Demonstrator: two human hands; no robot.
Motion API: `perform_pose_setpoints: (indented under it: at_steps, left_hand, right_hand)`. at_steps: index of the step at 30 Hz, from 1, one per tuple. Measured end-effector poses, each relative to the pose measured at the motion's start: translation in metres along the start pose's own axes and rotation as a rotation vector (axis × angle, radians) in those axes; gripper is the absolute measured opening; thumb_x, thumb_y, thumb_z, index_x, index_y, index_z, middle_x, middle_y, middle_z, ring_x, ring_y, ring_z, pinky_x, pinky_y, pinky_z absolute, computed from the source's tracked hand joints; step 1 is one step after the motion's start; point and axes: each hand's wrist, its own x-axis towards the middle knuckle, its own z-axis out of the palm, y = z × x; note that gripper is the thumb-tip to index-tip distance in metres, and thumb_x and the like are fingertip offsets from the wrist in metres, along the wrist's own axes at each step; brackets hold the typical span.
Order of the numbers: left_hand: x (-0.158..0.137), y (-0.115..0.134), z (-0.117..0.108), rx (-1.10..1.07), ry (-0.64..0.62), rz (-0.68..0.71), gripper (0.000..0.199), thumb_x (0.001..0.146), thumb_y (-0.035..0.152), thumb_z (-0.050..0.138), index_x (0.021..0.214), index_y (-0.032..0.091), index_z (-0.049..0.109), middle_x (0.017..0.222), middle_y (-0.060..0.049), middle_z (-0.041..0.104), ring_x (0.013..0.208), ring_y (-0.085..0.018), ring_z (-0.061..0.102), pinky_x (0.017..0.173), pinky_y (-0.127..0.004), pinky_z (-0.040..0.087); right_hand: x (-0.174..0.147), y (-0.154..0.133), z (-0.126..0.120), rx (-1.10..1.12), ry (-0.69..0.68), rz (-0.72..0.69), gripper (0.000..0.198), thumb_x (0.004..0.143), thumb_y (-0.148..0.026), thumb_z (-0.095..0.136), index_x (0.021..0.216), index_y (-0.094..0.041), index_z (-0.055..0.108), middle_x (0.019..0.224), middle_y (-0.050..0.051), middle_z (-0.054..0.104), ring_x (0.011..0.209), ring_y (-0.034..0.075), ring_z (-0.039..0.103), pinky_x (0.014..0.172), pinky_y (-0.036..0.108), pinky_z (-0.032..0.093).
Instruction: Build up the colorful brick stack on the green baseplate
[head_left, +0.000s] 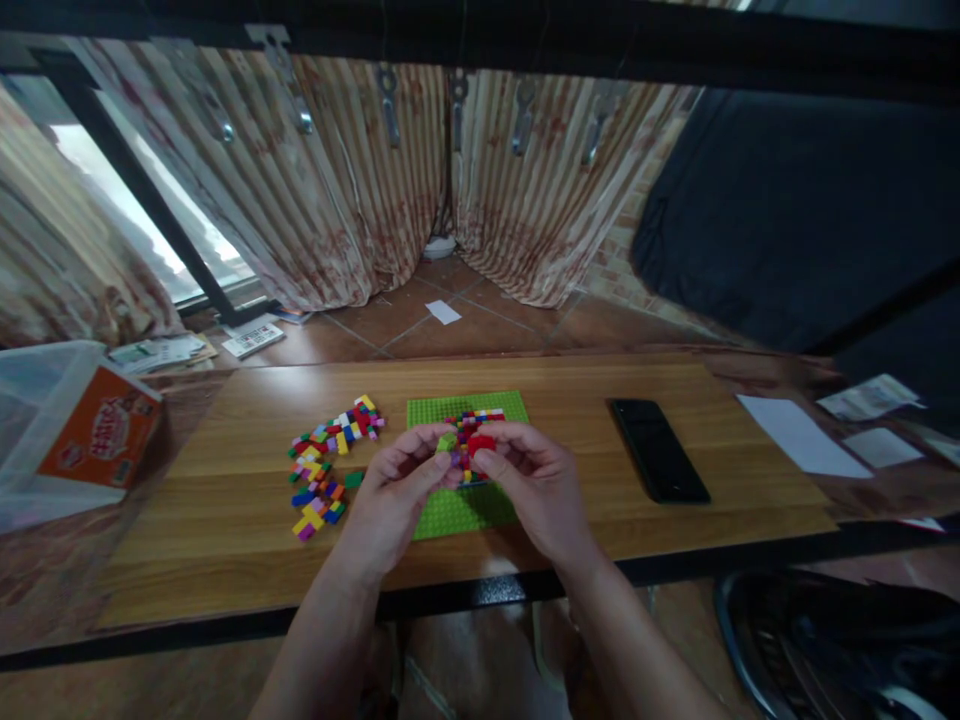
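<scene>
Above a green studded baseplate [450, 516], my two hands are close together with fingers pinched. Between the thumb and fingers of my left hand [396, 490] is a lime-green toy brick [447, 442]. My right hand [541, 490] grips a red toy brick [481, 443]. Something purple shows between the fingertips; I cannot tell whether it is held or lies below. Multicoloured bricks [491, 413] sit on the plate, partly hidden by my hands. To the left, loose small bricks [319, 468] lie in a curved heap, with a dark green brick [354, 481] nearest my left hand.
A black phone [658, 450] lies on the wooden table [570, 400] at right, with white paper [802, 435] beyond it. A clear plastic bin [45, 400] with an orange label stands at far left. A dark bar [480, 30] with metal hooks crosses the top.
</scene>
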Motion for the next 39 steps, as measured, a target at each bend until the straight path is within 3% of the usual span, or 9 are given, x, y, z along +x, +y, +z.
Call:
perform_pose_setpoints:
  at_steps: [6, 14, 22, 33, 39]
  left_hand:
    - [0.000, 0.005, -0.002, -0.030, 0.086, -0.027, 0.027, 0.064, 0.021, 0.085, 0.089, 0.015, 0.078, 0.084, -0.003, 0.072, 0.067, -0.010, 0.064, 0.062, -0.019, 0.055]
    - [0.006, 0.009, 0.001, -0.031, 0.155, -0.070, 0.024, 0.059, 0.016, 0.079, 0.083, 0.013, 0.076, 0.077, -0.005, 0.069, 0.067, -0.013, 0.061, 0.061, -0.022, 0.055]
    - [0.007, 0.007, 0.002, 0.025, 0.143, -0.029, 0.014, 0.058, 0.016, 0.074, 0.072, 0.014, 0.071, 0.072, -0.002, 0.063, 0.058, -0.009, 0.050, 0.053, -0.019, 0.045]
    - [0.007, 0.010, 0.003, 0.030, 0.162, -0.028, 0.011, 0.059, 0.011, 0.065, 0.068, 0.016, 0.060, 0.066, 0.000, 0.059, 0.050, -0.005, 0.040, 0.048, -0.018, 0.034]
    - [0.006, 0.007, 0.004, -0.024, 0.184, -0.020, 0.013, 0.060, 0.009, 0.060, 0.071, 0.016, 0.057, 0.065, 0.001, 0.057, 0.047, -0.004, 0.036, 0.046, -0.017, 0.029]
  right_hand:
    - [0.001, 0.002, -0.002, -0.114, 0.009, -0.019, 0.014, 0.077, -0.023, 0.073, 0.091, -0.024, 0.073, 0.078, -0.002, 0.072, 0.070, 0.013, 0.064, 0.066, 0.025, 0.052]
    - [0.002, 0.000, -0.004, -0.262, -0.017, -0.114, 0.025, 0.083, -0.022, 0.068, 0.107, -0.025, 0.072, 0.103, 0.002, 0.073, 0.089, 0.016, 0.068, 0.080, 0.030, 0.055]
    - [0.002, -0.006, -0.009, -0.347, -0.003, -0.208, 0.019, 0.087, -0.020, 0.065, 0.103, -0.024, 0.072, 0.100, 0.002, 0.072, 0.092, 0.015, 0.067, 0.083, 0.029, 0.054]
    - [0.005, -0.002, -0.020, -0.400, 0.082, -0.160, 0.018, 0.088, -0.024, 0.062, 0.104, -0.024, 0.070, 0.101, 0.002, 0.075, 0.091, 0.017, 0.069, 0.084, 0.031, 0.054]
    - [0.012, 0.004, -0.042, -0.381, 0.235, -0.100, 0.023, 0.088, -0.032, 0.063, 0.109, -0.025, 0.070, 0.106, 0.004, 0.075, 0.094, 0.020, 0.070, 0.087, 0.037, 0.055]
